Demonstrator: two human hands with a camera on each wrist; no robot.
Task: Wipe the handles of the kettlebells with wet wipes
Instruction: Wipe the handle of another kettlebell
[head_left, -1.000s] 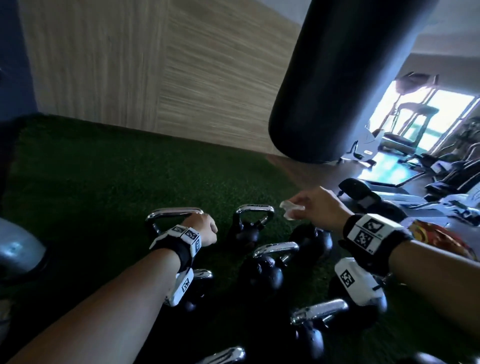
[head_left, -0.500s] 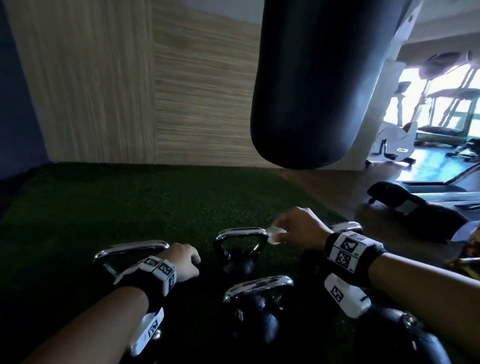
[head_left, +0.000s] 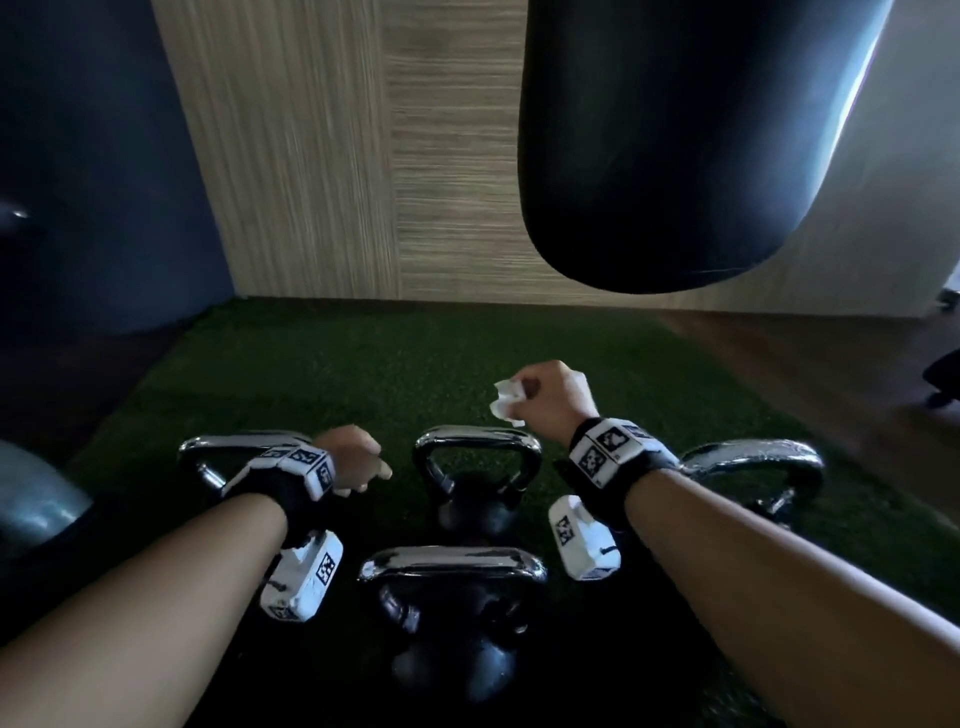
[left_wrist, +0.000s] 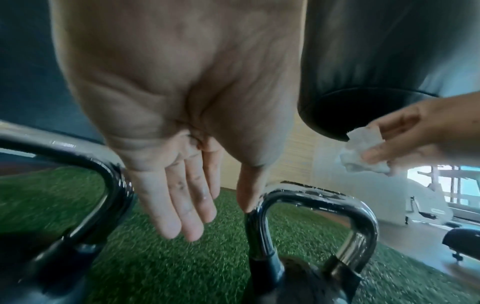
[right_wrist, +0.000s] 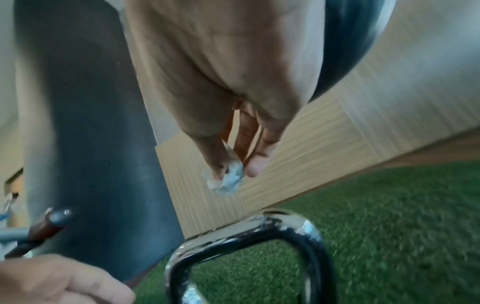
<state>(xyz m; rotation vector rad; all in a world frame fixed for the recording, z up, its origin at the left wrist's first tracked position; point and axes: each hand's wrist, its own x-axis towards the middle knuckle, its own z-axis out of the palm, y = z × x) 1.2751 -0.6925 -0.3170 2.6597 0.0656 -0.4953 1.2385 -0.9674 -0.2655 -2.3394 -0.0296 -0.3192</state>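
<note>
While a crumpled wet wipe (head_left: 505, 402) is pinched in the right hand (head_left: 550, 392) just above the far middle kettlebell's chrome handle (head_left: 475, 436), the left hand (head_left: 353, 460) hangs relaxed, empty. Judged heavy, rigid and slick, this handle is best wrapped across its top bar.

Four kettlebells stand on the turf mat (head_left: 363, 364): a centre kettlebell (head_left: 475, 483), a left kettlebell (head_left: 208, 452) and a right kettlebell (head_left: 753, 462) beside it, and a near kettlebell (head_left: 452, 613) in front. A punching bag (head_left: 675, 156) hangs above the mat's far right, before the wall panel (head_left: 322, 156).
</note>
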